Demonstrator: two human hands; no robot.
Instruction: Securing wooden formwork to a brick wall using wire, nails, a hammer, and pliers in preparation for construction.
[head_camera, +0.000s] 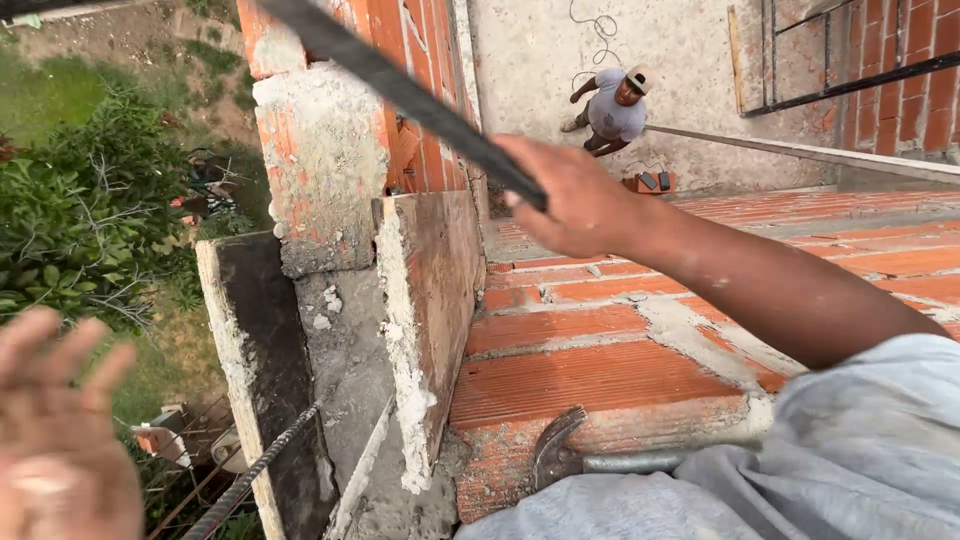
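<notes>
A: Right hand (575, 200)?
B: Fingers are closed round a long dark flat metal bar (400, 90), held slanting above the mortar-crusted wooden form board (430, 300).
A: Left hand (55, 430)?
B: Blurred, well left of the board, fingers spread, nothing held.
A: Else?
B: A steel claw hammer (570, 460) is laid on red hollow bricks (600, 380) right of the board; ribbed rebar (255, 475) is seen left.

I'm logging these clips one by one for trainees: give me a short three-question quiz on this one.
1. True or false: the right hand grips a long dark flat metal bar.
2. What lies on the ribbed orange clay brick slab near the grey-clad lap: A) claw hammer with metal handle, B) trowel, C) bucket?
3. Is the blurred left hand holding anything?

Key: 1 true; 2 A; 3 no, it is open and empty.
</notes>
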